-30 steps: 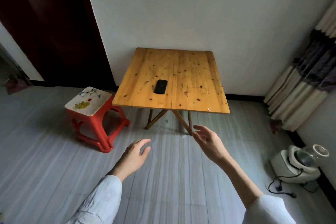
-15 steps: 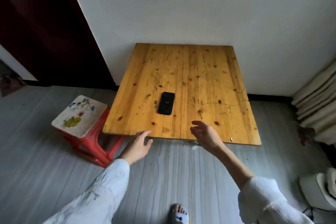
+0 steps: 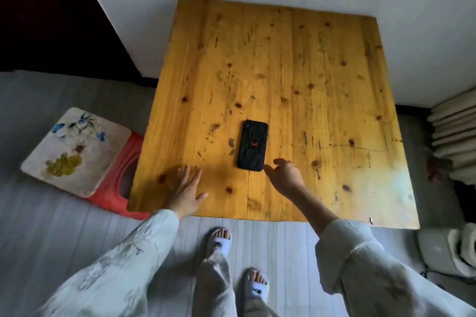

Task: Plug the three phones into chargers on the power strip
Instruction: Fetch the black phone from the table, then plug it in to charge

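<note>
One black phone (image 3: 252,145) lies flat near the front middle of the wooden table (image 3: 322,85). My right hand (image 3: 284,175) hovers just right of and below the phone's near end, fingers loosely curled, its foremost fingertip close to the phone's corner and holding nothing. My left hand (image 3: 186,188) lies flat over the table's front left part, fingers straight. No charger, power strip or other phone is in view.
A red plastic stool (image 3: 77,147) with a painted top stands left of the table. Folded curtain fabric (image 3: 453,136) hangs at the right, and a white appliance (image 3: 448,249) sits on the floor below it. My slippered feet (image 3: 221,239) stand at the table's front edge.
I have walked up to the table, which now fills the view. Both hands moved forward over the tabletop; the right hand has come close to the phone.
</note>
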`<control>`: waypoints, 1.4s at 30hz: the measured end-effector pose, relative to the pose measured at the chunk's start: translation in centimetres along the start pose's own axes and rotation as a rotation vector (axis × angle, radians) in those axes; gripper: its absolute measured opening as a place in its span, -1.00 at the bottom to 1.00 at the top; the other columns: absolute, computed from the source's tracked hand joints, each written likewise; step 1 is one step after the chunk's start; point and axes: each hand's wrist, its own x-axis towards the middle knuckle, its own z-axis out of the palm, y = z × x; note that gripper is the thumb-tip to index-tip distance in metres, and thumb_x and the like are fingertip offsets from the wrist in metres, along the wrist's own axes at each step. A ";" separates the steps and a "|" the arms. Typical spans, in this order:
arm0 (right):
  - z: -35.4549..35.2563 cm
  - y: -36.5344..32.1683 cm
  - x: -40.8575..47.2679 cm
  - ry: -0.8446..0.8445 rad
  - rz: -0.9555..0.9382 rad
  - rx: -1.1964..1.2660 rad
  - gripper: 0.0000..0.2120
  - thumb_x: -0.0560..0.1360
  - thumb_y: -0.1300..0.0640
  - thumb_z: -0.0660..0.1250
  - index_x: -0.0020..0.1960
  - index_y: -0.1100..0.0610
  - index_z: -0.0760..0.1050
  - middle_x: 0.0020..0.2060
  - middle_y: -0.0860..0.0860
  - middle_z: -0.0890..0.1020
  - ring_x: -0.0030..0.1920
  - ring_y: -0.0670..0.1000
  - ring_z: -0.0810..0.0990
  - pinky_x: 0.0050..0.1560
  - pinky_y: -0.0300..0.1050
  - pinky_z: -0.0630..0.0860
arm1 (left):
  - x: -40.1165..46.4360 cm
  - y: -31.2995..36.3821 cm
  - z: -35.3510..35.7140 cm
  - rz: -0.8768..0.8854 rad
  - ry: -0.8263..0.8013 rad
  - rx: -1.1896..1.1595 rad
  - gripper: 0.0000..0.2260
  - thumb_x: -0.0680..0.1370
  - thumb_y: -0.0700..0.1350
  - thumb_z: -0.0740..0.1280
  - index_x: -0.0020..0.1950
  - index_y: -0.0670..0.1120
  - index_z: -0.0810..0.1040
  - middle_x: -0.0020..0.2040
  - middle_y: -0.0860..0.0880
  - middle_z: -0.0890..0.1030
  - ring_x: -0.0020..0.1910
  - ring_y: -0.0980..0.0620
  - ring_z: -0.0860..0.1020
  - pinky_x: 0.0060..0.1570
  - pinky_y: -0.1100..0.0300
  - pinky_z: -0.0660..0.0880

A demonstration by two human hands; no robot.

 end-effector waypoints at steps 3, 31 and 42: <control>1.9 -1.2 3.5 -0.006 0.097 -0.083 -0.44 0.52 -0.10 0.22 0.30 0.33 0.32 0.28 0.25 0.38 0.21 0.24 0.43 0.22 0.06 0.42 | 2.4 -1.6 -0.2 -0.009 0.029 0.066 -0.27 0.51 0.16 0.20 0.48 0.09 -0.23 0.50 -0.09 -0.34 0.47 -0.15 -0.32 0.40 -0.24 -0.20; -0.7 4.1 -6.5 0.252 0.329 0.432 -0.45 0.23 0.03 0.50 0.13 0.17 0.41 0.04 0.10 0.37 0.14 0.09 0.39 0.20 -0.01 0.44 | 1.0 8.5 -3.3 0.117 -0.144 -0.468 -0.76 0.55 -0.23 0.21 0.19 -0.27 0.50 0.17 -0.24 0.57 0.12 -0.12 0.53 0.07 0.26 0.42; -3.8 16.6 -27.6 0.713 0.279 0.380 -0.33 0.23 -0.05 0.45 0.27 0.08 0.32 0.06 0.02 0.36 0.13 0.02 0.33 0.15 -0.11 0.39 | -18.7 28.6 7.1 0.587 -0.539 -0.650 -0.89 0.50 -0.22 0.31 -0.07 -0.03 0.55 -0.12 -0.05 0.66 -0.15 0.06 0.63 -0.22 0.21 0.59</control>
